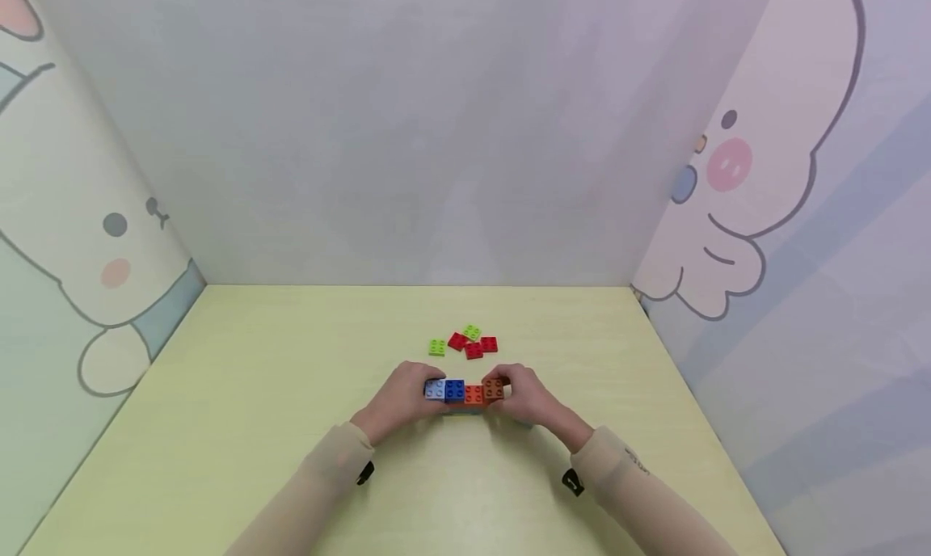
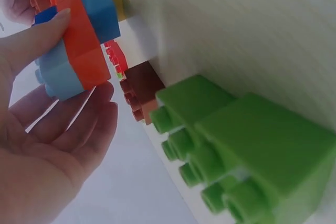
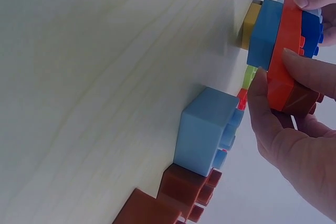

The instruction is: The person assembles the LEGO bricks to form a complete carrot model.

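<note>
Both hands hold a stack of toy building bricks over the table. A long orange brick (image 2: 84,45) spans it, on top of a blue brick (image 3: 264,34) and a yellow brick (image 3: 250,24). Along the top sit a light blue brick (image 1: 435,389), a dark blue brick (image 1: 454,390) and a brown brick (image 1: 492,389), with bare orange studs between the last two. My left hand (image 1: 402,390) grips the light blue end, thumb on the near side. My right hand (image 1: 529,394) pinches the brown end. The left wrist view shows fingertips behind the stack.
Beyond the stack lie several flat red bricks (image 1: 474,351) and lime bricks (image 1: 437,347). Green bricks (image 2: 268,140) and a brown brick (image 2: 145,85) stand by the left hand. Near the right are another light blue brick (image 3: 205,129) and more brown bricks (image 3: 181,190). Walls enclose the table (image 1: 291,346).
</note>
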Demonstrator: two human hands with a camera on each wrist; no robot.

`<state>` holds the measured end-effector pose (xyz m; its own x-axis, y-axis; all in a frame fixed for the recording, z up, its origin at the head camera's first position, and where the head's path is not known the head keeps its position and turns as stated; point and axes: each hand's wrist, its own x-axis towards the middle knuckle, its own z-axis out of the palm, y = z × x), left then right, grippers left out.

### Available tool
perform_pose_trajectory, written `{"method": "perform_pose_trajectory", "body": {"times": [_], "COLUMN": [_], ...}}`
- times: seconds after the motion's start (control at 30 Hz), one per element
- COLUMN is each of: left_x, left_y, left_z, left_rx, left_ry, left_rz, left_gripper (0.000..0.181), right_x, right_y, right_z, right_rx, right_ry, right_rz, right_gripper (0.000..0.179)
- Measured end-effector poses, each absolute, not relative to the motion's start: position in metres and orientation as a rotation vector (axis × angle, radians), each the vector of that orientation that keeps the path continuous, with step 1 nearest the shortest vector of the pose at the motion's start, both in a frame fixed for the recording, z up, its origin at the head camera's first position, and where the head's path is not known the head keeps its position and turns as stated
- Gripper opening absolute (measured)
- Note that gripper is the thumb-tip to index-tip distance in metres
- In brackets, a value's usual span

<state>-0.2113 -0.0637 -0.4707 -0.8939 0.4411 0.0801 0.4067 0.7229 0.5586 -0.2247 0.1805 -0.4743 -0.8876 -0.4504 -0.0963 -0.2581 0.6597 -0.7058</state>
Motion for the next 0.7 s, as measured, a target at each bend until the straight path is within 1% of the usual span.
{"method": "perform_pose_trajectory", "body": {"times": [0.1,0.3,0.5,0.6,0.7], "left_x": [-0.208,-0.202,-0.198,-0.197,-0.196], "left_y": [-0.069,-0.081,-0.094,-0.098,-0.1], "left_z": [-0.471,-0.468,-0.467,-0.466,-0.465], "left_rx": [0.704,0.626,0.524,0.471,0.473], "left_ry": [2.859,2.878,2.929,2.938,2.933], "left_rz": [0.949,0.984,0.962,0.944,0.949], "left_gripper": [0.042,0.05,0.047,0.051,0.051], "right_x": [-0.224,-0.224,-0.224,-0.224,-0.224], "right_y": [0.18,0.18,0.18,0.18,0.18], "right_z": [-0.475,-0.477,-0.476,-0.475,-0.474], "right_rx": [-0.561,-0.567,-0.58,-0.579,-0.578], "right_ry": [2.612,2.616,2.624,2.627,2.626], "right_rz": [-1.06,-1.07,-1.061,-1.057,-1.061], "right_gripper": [0.031,0.031,0.032,0.031,0.031]}}
